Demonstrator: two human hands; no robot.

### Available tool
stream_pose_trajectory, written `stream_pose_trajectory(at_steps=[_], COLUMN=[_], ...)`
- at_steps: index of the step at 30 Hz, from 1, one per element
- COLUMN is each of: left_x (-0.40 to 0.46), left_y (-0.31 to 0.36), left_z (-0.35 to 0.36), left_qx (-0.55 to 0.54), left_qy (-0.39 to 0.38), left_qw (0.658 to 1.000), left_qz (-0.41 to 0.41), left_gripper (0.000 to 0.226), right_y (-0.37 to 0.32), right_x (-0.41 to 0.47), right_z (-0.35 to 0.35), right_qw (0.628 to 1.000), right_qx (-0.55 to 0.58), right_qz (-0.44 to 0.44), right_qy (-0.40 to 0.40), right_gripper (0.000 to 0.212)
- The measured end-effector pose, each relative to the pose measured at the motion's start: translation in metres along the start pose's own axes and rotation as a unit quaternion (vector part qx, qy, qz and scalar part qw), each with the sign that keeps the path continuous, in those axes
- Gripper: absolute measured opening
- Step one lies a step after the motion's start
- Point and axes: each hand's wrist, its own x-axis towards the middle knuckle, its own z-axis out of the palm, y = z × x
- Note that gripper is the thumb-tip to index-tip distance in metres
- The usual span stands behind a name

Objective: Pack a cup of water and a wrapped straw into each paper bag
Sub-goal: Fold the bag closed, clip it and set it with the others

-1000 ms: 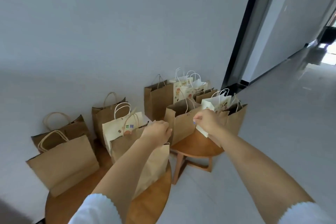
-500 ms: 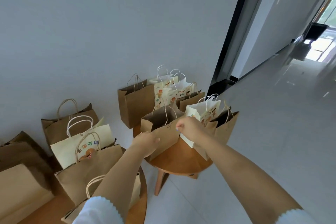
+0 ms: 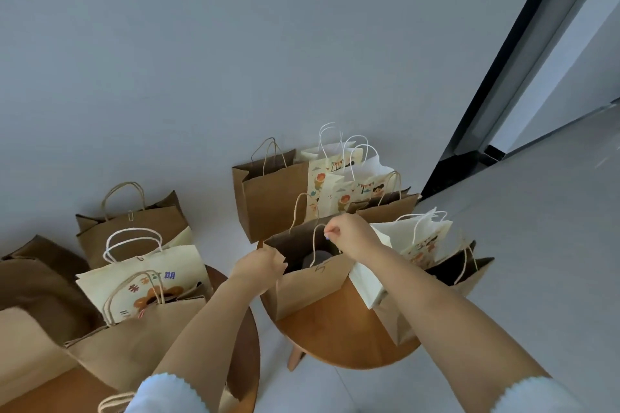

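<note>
On the round wooden worktop (image 3: 339,339) at about 5 o'clock from the middle of the view stands an open brown paper bag (image 3: 312,288), its kraft walls matte and creased, with twisted paper-cord handles. The left hand (image 3: 260,266) pinches the near-left rim of that bag in a narrow grip, and the right hand (image 3: 350,235) pinches one cord handle at the far rim in a tight grip, so the mouth is spread. Inside, low in the shadow, sits a rounded grey shape (image 3: 317,258) that may be a cup lid; what it is cannot be told, and whether a straw lies with it cannot be told either. Just beside this bag at 3 o'clock leans a cream printed bag (image 3: 419,245) with white cord handles, and beyond it a dark-mouthed brown bag (image 3: 469,271). At 12 o'clock of the held bag, against the pale wall, stand a tall plain brown bag (image 3: 268,201) and two cream bags with cartoon prints (image 3: 335,188). At 8 o'clock a second wooden worktop (image 3: 245,345) bears more kraft bags and a cream bag with an orange flower print (image 3: 147,288); their contents are hidden.
</note>
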Motion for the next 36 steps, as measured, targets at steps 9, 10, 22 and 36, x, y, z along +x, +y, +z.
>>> stream_pose_trajectory(at_steps=[9,10,22,36], left_x=[0.011,0.013,0.041,0.054], left_y=[0.026,0.031,0.049,0.039], left_z=[0.037,0.04,0.052,0.037], left_qx=[-0.044,-0.049,0.081,-0.014], left_qy=[-0.007,-0.003,0.109,0.068], left_qw=[0.991,0.989,0.979,0.991], left_qz=[-0.126,-0.14,-0.154,-0.116], left_gripper=[0.045,0.044,0.03,0.036], right_y=[0.043,0.047,0.071,0.076], right_x=[0.057,0.06,0.075,0.085], right_z=[-0.003,-0.003,-0.008,0.005], right_qw=[0.991,0.989,0.974,0.972], right_qx=[-0.007,-0.003,0.008,0.006], right_qz=[-0.114,-0.124,-0.188,-0.192], right_qy=[-0.073,-0.08,-0.124,-0.139], right_gripper=[0.021,0.021,0.022,0.024])
